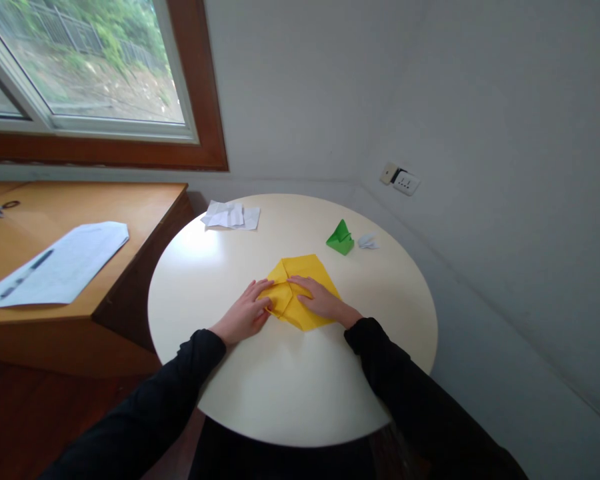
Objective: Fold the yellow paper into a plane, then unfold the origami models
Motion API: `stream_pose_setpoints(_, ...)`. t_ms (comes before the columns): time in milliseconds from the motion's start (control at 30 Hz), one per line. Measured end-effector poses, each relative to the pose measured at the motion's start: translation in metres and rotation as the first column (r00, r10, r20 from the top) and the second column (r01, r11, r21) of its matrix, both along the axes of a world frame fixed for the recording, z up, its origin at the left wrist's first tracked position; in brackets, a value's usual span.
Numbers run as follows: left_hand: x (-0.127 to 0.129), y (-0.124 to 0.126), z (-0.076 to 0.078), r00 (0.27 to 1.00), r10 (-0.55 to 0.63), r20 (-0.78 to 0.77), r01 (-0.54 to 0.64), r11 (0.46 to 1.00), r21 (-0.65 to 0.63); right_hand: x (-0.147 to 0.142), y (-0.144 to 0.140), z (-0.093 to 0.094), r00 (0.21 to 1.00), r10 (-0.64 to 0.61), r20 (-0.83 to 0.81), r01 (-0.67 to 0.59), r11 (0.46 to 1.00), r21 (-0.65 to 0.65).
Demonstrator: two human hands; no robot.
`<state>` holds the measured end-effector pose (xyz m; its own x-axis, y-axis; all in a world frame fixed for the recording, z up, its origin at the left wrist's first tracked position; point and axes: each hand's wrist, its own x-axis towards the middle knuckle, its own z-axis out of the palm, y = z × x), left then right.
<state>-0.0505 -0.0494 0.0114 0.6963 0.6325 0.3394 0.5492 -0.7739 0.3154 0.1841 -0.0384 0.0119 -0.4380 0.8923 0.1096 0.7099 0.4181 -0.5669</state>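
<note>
A sheet of yellow paper [313,267], partly folded with creases and flaps on its left half, lies on the round white table [290,393]. At its left corner is my left hand [245,313], with the fingers over the edge and the thumb close below them, closed on the paper. My right hand [323,300] lies flat on top of the sheet, its fingers stretched toward the middle creases. Part of the paper is hidden under both hands.
A folded green paper piece [341,239] and a small white folded paper [367,241] stand at the back right. White papers [230,215] lie at the back left. On the wooden desk [150,197] are a paper sheet [80,257], a pen [27,273] and scissors [0,211].
</note>
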Motion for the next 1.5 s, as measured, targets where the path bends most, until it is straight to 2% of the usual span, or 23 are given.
stream_pose_setpoints(133, 0.002, -0.004, -0.004, 0.996, -0.010, -0.088, 0.009, 1.000, -0.015, -0.002, -0.013, 0.010, 0.967, -0.060, -0.248, 0.070, 0.997, 0.029)
stream_pose_setpoints(233, 0.007, -0.005, -0.009, 0.993, 0.017, -0.115, -0.021, 0.999, -0.033, -0.008, -0.029, 0.019, 0.950, -0.027, -0.312, 0.027, 1.000, -0.005)
stream_pose_setpoints(400, 0.019, -0.012, -0.010, 0.985, 0.100, -0.143, -0.108, 0.993, -0.052, -0.017, -0.046, 0.019, 0.986, -0.008, -0.164, 0.005, 1.000, -0.022)
stream_pose_setpoints(500, 0.020, -0.013, -0.008, 0.984, 0.126, -0.125, -0.136, 0.988, -0.079, -0.019, -0.047, 0.008, 0.997, -0.042, -0.062, 0.044, 0.998, 0.043)
stream_pose_setpoints(633, 0.007, -0.011, -0.009, 0.987, 0.111, -0.116, -0.126, 0.984, -0.125, -0.017, -0.050, -0.004, 0.997, -0.076, -0.014, 0.077, 0.985, 0.151)
stream_pose_setpoints(800, -0.008, -0.016, -0.008, 0.976, 0.030, -0.215, -0.050, 0.995, -0.089, -0.012, -0.058, -0.010, 0.990, 0.128, 0.056, -0.139, 0.952, 0.272)
stream_pose_setpoints(900, -0.009, -0.019, -0.007, 0.972, 0.016, -0.236, -0.034, 0.997, -0.071, -0.013, -0.061, -0.013, 0.984, 0.150, 0.097, -0.172, 0.941, 0.292)
stream_pose_setpoints(1000, -0.010, -0.018, -0.008, 0.979, 0.016, -0.201, -0.040, 0.992, -0.118, -0.016, -0.060, -0.016, 0.993, 0.092, 0.079, -0.111, 0.953, 0.283)
stream_pose_setpoints(1133, -0.011, -0.015, -0.013, 0.996, 0.084, -0.026, -0.088, 0.973, -0.211, -0.021, -0.056, -0.016, 0.997, -0.066, -0.040, 0.073, 0.970, 0.233)
stream_pose_setpoints(1233, -0.011, -0.014, -0.016, 0.982, 0.157, 0.106, -0.125, 0.958, -0.259, -0.023, -0.050, -0.011, 0.972, -0.188, -0.141, 0.210, 0.965, 0.159)
stream_pose_setpoints(1300, -0.009, -0.014, -0.016, 0.968, 0.196, 0.156, -0.146, 0.948, -0.283, -0.023, -0.046, -0.006, 0.952, -0.238, -0.190, 0.256, 0.964, 0.073)
stream_pose_setpoints(1400, -0.005, -0.015, -0.014, 0.949, 0.240, 0.206, -0.172, 0.938, -0.300, -0.023, -0.039, -0.001, 0.934, -0.296, -0.200, 0.294, 0.955, -0.041)
stream_pose_setpoints(1500, 0.001, -0.015, -0.012, 0.934, 0.281, 0.220, -0.210, 0.931, -0.299, -0.026, -0.034, -0.001, 0.919, -0.358, -0.163, 0.360, 0.933, -0.018)
